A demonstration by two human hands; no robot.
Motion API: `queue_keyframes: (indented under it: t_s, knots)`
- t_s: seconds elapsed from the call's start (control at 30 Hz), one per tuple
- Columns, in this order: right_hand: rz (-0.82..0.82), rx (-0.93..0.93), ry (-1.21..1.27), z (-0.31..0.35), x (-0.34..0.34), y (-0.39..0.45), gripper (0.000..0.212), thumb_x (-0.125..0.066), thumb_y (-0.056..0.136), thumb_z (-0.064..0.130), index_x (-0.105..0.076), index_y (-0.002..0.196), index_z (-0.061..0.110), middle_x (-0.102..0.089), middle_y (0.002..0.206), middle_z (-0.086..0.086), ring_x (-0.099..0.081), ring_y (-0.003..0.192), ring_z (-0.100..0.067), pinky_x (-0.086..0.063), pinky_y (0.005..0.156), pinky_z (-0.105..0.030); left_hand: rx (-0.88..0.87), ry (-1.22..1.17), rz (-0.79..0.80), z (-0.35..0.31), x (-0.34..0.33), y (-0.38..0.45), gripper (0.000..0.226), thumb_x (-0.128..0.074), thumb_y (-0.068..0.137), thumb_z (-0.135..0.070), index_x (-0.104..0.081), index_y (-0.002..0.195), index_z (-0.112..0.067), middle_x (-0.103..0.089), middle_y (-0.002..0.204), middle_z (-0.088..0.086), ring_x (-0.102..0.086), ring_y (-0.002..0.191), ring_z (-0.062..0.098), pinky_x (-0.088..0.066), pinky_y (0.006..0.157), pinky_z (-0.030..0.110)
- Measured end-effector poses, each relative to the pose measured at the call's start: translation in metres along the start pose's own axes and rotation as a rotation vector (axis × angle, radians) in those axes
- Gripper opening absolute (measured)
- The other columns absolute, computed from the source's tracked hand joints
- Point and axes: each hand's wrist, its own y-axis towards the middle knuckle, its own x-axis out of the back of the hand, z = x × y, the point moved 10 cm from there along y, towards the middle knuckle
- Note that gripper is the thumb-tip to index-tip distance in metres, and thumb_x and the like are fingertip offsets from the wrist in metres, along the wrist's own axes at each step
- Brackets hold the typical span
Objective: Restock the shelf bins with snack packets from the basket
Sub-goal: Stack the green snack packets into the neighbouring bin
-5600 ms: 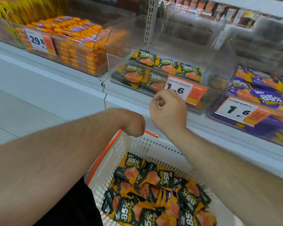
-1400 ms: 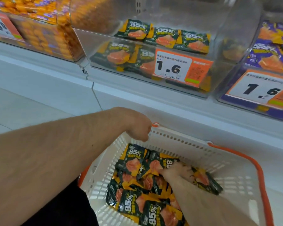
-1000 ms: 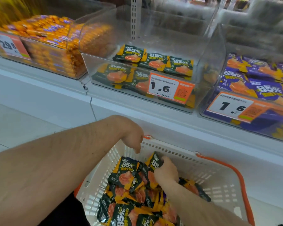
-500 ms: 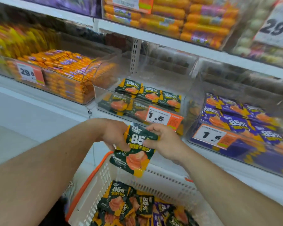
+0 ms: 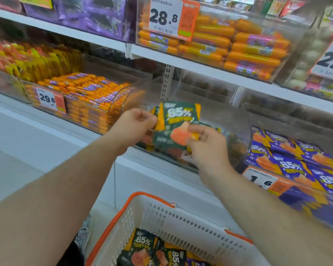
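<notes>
Both hands hold a dark green and yellow snack packet (image 5: 178,120) marked 85% upright over the front of the clear middle shelf bin (image 5: 240,129). My left hand (image 5: 135,125) pinches its left edge; my right hand (image 5: 206,143) pinches its lower right corner. More green packets lie inside that bin, mostly hidden behind the hands. Below, the white basket (image 5: 181,217) with orange rim holds more green packets (image 5: 142,248) of the same kind.
A bin of orange sausage sticks (image 5: 85,93) tagged 29.8 stands to the left. A bin of purple 85% packets (image 5: 292,162) tagged 1.6 stands to the right. The shelf above carries orange sausages (image 5: 238,47) tagged 28.8.
My right hand dug into the basket, lifted a green packet out, and my left hand joined it. Both hands have now raised the packet from basket height up to the middle bin.
</notes>
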Motion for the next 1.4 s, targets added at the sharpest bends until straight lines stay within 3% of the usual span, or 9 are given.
queue_keyframes:
  t_s: [0.1,0.23,0.43,0.53,0.67,1.0,1.13,1.27,1.4]
  knots:
    - [-0.099,-0.163,0.097,0.002,0.000,0.057,0.021,-0.064,0.087,0.000,-0.067,0.099,0.018,-0.068,0.096,-0.001,-0.065,0.054,-0.012,-0.047,0.044,-0.021,-0.206,0.614,-0.361,-0.023,0.034,0.007,0.006,-0.061,0.090,-0.030,-0.060,0.095,-0.026,-0.066,0.103,-0.004,-0.052,0.108,0.025,-0.041,0.091,0.037]
    - [-0.016,-0.337,-0.021,-0.015,-0.031,0.119,0.031,-0.041,0.095,-0.002,-0.056,0.121,0.006,-0.054,0.070,-0.005,-0.054,0.056,-0.015,-0.034,0.035,-0.016,-0.190,0.855,-0.240,-0.002,0.019,0.023,0.020,-0.050,0.093,-0.040,-0.064,0.106,-0.032,-0.057,0.129,-0.009,-0.029,0.131,0.022,-0.020,0.105,0.046]
    - [0.102,-0.309,-0.324,-0.039,-0.082,0.167,0.023,-0.053,0.091,0.003,-0.059,0.113,0.003,-0.062,0.070,-0.009,-0.057,0.064,-0.017,-0.036,0.044,-0.023,-0.152,0.857,-0.159,0.016,0.005,0.033,0.036,-0.035,0.100,-0.041,-0.064,0.119,-0.030,-0.049,0.136,-0.005,-0.024,0.132,0.020,-0.015,0.107,0.042]
    - [0.303,-0.073,-0.729,-0.032,-0.110,0.175,0.017,-0.066,0.090,0.015,-0.065,0.104,0.006,-0.064,0.090,-0.010,-0.061,0.082,-0.025,-0.045,0.063,-0.029,-0.137,0.857,-0.159,0.015,0.002,0.033,0.037,-0.034,0.100,-0.040,-0.063,0.122,-0.031,-0.046,0.137,-0.004,-0.023,0.133,0.021,-0.013,0.107,0.041]
    - [0.457,0.121,-1.194,-0.035,-0.130,0.171,0.041,-0.046,0.102,0.031,-0.057,0.128,0.002,-0.060,0.125,-0.019,-0.058,0.114,-0.034,-0.048,0.092,-0.036,-0.149,0.850,-0.166,0.014,0.000,0.031,0.040,-0.029,0.100,-0.040,-0.063,0.121,-0.031,-0.046,0.133,-0.002,-0.024,0.129,0.023,-0.016,0.105,0.041]
    - [0.646,0.062,-1.153,-0.067,-0.149,0.179,0.042,-0.057,0.091,0.035,-0.059,0.128,0.016,-0.058,0.131,-0.011,-0.051,0.124,-0.033,-0.040,0.101,-0.040,-0.156,0.842,-0.168,0.013,-0.001,0.030,0.039,-0.030,0.100,-0.035,-0.064,0.119,-0.031,-0.046,0.131,-0.004,-0.024,0.127,0.022,-0.017,0.104,0.044]
    - [0.692,0.070,-1.194,-0.077,-0.152,0.181,0.048,-0.052,0.096,0.033,-0.046,0.142,0.021,-0.045,0.147,-0.008,-0.040,0.136,-0.029,-0.031,0.111,-0.039,-0.157,0.859,-0.161,0.013,-0.001,0.032,0.038,-0.031,0.100,-0.038,-0.064,0.118,-0.032,-0.047,0.131,-0.005,-0.023,0.129,0.022,-0.013,0.105,0.043]
    - [0.635,0.066,-1.215,-0.053,-0.140,0.172,0.041,-0.048,0.098,0.036,-0.058,0.128,0.009,-0.059,0.128,-0.011,-0.055,0.119,-0.032,-0.044,0.093,-0.036,-0.283,0.886,-0.277,-0.001,0.002,0.025,0.028,-0.041,0.097,-0.038,-0.066,0.108,-0.030,-0.054,0.123,-0.007,-0.029,0.128,0.021,-0.011,0.104,0.041]
    - [0.257,0.155,-1.181,0.011,-0.106,0.144,0.028,-0.052,0.089,0.030,-0.066,0.103,0.010,-0.064,0.090,-0.006,-0.060,0.081,-0.026,-0.044,0.062,-0.029,-0.578,0.707,-0.391,-0.041,0.001,-0.001,0.023,-0.052,0.091,-0.032,-0.059,0.074,-0.018,-0.058,0.082,-0.001,-0.049,0.086,0.024,-0.038,0.074,0.036]
